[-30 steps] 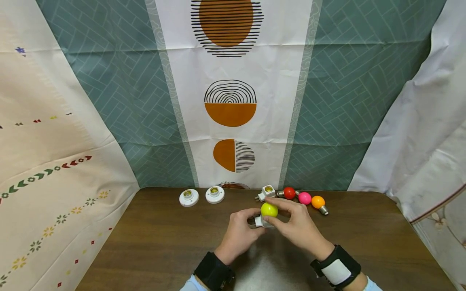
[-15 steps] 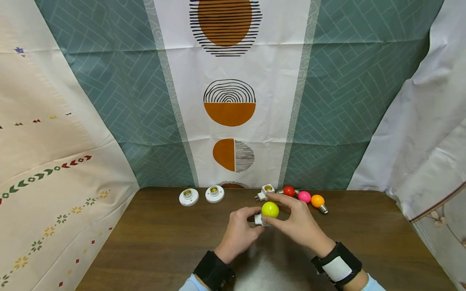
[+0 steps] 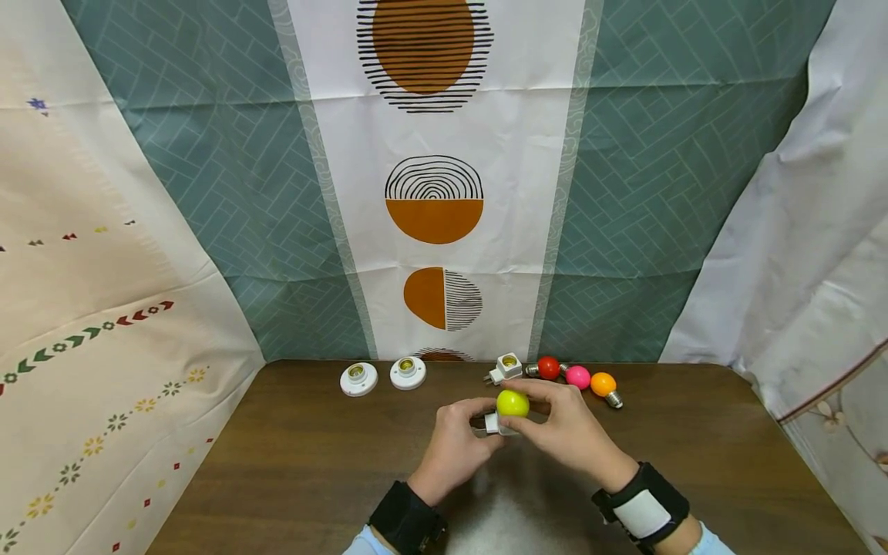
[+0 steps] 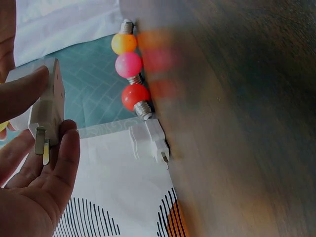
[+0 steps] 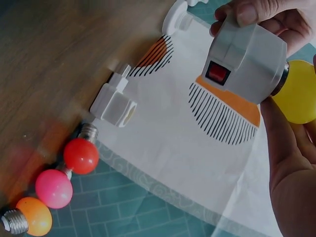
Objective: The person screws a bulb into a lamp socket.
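Note:
My left hand grips a white plug-in bulb socket, which has a red switch on one side and two metal prongs. A yellow light bulb sits at the socket's mouth, a dark strip of its base showing between glass and socket. Thumb and fingers of my right hand pinch the bulb's round glass from both sides. Both hands hold the pair above the table. How deep the bulb's thread sits inside the socket is hidden.
Along the wooden table's back edge lie a second plug-in socket, a red bulb, a pink bulb and an orange bulb. Two round white lamp holders stand further left. A patterned cloth hangs behind.
The hands, socket and yellow bulb stay in nearly the same place. The right fingers shift slightly on the bulb, and the head view tilts a little.

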### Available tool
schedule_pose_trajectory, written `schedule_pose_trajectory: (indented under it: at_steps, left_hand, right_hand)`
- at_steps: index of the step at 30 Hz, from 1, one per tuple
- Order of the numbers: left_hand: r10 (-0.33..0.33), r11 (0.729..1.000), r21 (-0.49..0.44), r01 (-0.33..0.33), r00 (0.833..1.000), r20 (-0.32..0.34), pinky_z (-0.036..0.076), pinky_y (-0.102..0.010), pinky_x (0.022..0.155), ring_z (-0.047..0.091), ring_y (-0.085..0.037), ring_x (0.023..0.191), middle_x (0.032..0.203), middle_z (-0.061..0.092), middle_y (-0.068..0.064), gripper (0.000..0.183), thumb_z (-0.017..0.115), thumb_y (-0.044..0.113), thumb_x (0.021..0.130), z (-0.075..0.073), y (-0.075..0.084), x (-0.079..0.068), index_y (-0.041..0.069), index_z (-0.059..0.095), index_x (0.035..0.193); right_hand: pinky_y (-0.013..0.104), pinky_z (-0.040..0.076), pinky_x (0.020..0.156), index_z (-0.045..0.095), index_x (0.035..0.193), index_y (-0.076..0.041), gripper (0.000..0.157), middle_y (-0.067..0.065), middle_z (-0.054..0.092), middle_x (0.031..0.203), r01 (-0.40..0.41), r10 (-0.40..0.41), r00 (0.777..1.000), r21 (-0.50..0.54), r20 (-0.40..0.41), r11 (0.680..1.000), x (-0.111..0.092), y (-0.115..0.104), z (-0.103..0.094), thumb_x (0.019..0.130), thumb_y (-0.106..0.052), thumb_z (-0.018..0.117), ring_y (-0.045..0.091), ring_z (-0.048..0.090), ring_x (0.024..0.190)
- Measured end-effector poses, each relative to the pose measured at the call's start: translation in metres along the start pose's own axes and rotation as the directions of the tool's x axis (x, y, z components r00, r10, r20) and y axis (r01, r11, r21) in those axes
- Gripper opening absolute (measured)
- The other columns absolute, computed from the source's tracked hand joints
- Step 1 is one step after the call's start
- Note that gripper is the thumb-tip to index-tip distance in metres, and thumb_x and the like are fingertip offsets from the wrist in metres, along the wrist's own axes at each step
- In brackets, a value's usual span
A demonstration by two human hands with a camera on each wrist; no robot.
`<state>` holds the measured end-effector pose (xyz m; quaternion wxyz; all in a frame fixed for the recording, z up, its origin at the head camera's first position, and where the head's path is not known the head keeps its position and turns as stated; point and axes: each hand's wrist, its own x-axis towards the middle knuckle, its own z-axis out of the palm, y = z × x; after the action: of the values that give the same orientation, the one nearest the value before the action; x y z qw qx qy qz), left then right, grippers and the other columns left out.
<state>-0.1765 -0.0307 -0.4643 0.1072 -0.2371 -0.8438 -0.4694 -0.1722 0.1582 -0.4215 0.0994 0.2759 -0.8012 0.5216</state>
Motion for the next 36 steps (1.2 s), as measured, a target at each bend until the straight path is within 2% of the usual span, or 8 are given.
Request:
schedule_pose_trajectory:
  at_steps: [9, 13, 17, 20, 23, 28, 32, 36]
  left_hand:
    - [0.008, 1.0, -0.007, -0.008, 1.0, -0.022, 0.048, -0.026, 0.071, 0.057, -0.001, 0.084, 0.096, 0.061, 0.019, 0.042, 0.081, 0.02, 0.068, 0.0015, 0.0008, -0.0018, 0.024, 0.066, 0.107]
    - [-0.004, 1.0, -0.014, 0.004, 0.999, -0.04, 0.047, -0.022, 0.069, 0.058, -0.001, 0.082, 0.094, 0.061, 0.018, 0.041, 0.08, 0.019, 0.068, 0.0036, 0.0015, -0.0018, 0.024, 0.066, 0.106]
    - [0.022, 1.0, 0.004, -0.022, 0.997, -0.068, 0.047, -0.023, 0.069, 0.057, 0.0, 0.082, 0.094, 0.061, 0.019, 0.041, 0.079, 0.018, 0.067, 0.0051, 0.0018, -0.001, 0.024, 0.066, 0.105]
    - [0.046, 0.999, 0.019, -0.044, 0.997, -0.067, 0.046, -0.022, 0.072, 0.057, 0.0, 0.085, 0.096, 0.061, 0.019, 0.041, 0.079, 0.017, 0.068, 0.0042, 0.0009, -0.0002, 0.024, 0.066, 0.106]
    - [0.051, 0.999, 0.012, -0.051, 0.998, -0.043, 0.046, -0.023, 0.075, 0.057, -0.001, 0.088, 0.099, 0.061, 0.018, 0.042, 0.079, 0.017, 0.069, 0.0018, 0.0, 0.0001, 0.022, 0.065, 0.108]
    - [0.023, 1.0, -0.009, -0.023, 1.0, -0.009, 0.046, -0.024, 0.076, 0.057, -0.001, 0.089, 0.099, 0.061, 0.017, 0.043, 0.08, 0.017, 0.07, -0.001, -0.0019, 0.0, 0.022, 0.064, 0.11]
    - [0.007, 1.0, -0.025, -0.007, 1.0, -0.013, 0.047, -0.024, 0.072, 0.057, -0.001, 0.086, 0.097, 0.061, 0.016, 0.043, 0.08, 0.018, 0.069, -0.0008, -0.0033, -0.0007, 0.022, 0.064, 0.109]
    - [0.013, 0.999, -0.04, -0.013, 1.0, -0.015, 0.047, -0.024, 0.07, 0.058, -0.002, 0.083, 0.095, 0.061, 0.016, 0.043, 0.081, 0.02, 0.069, 0.0003, -0.0027, -0.0009, 0.022, 0.064, 0.109]
  right_hand:
    - [0.027, 0.049, 0.072, 0.065, 0.11, -0.022, 0.044, -0.01, 0.062, 0.107, -0.037, 0.036, 0.995, -0.007, -0.09, 0.999, 0.0002, -0.0037, 0.0037, 0.069, -0.024, 0.081, 0.009, 0.06, 0.093]
    - [0.027, 0.049, 0.069, 0.067, 0.105, -0.021, 0.042, -0.007, 0.064, 0.102, -0.065, 0.061, 0.987, -0.023, -0.149, 0.998, 0.0016, -0.0066, 0.0056, 0.066, -0.019, 0.083, 0.009, 0.062, 0.086]
    - [0.029, 0.05, 0.067, 0.067, 0.103, -0.017, 0.042, -0.003, 0.065, 0.098, -0.053, 0.041, 0.981, -0.06, -0.189, 0.997, 0.0026, -0.0075, 0.0061, 0.065, -0.017, 0.084, 0.011, 0.062, 0.082]
    - [0.03, 0.05, 0.071, 0.066, 0.106, -0.02, 0.045, -0.007, 0.064, 0.101, -0.057, 0.042, 0.986, -0.088, -0.164, 0.994, 0.0031, -0.0071, 0.0038, 0.065, -0.025, 0.084, 0.009, 0.061, 0.086]
    - [0.028, 0.047, 0.079, 0.063, 0.113, -0.026, 0.05, -0.012, 0.061, 0.111, -0.057, 0.049, 0.995, -0.089, -0.086, 0.994, 0.0032, -0.0058, 0.0006, 0.067, -0.034, 0.081, 0.005, 0.056, 0.099]
    - [0.028, 0.042, 0.088, 0.057, 0.125, -0.027, 0.053, -0.013, 0.056, 0.121, -0.004, 0.006, 1.0, -0.063, 0.031, 0.998, 0.0024, -0.0015, -0.0021, 0.076, -0.034, 0.075, 0.008, 0.05, 0.112]
    - [0.03, 0.043, 0.086, 0.057, 0.126, -0.023, 0.05, -0.006, 0.057, 0.122, 0.034, -0.032, 0.999, -0.046, 0.042, 0.998, 0.003, 0.0013, -0.0021, 0.079, -0.029, 0.073, 0.01, 0.051, 0.111]
    - [0.029, 0.046, 0.081, 0.06, 0.122, -0.017, 0.048, -0.003, 0.059, 0.118, 0.039, -0.038, 0.999, -0.025, 0.01, 0.999, 0.0034, 0.0022, -0.0014, 0.077, -0.025, 0.075, 0.012, 0.054, 0.107]
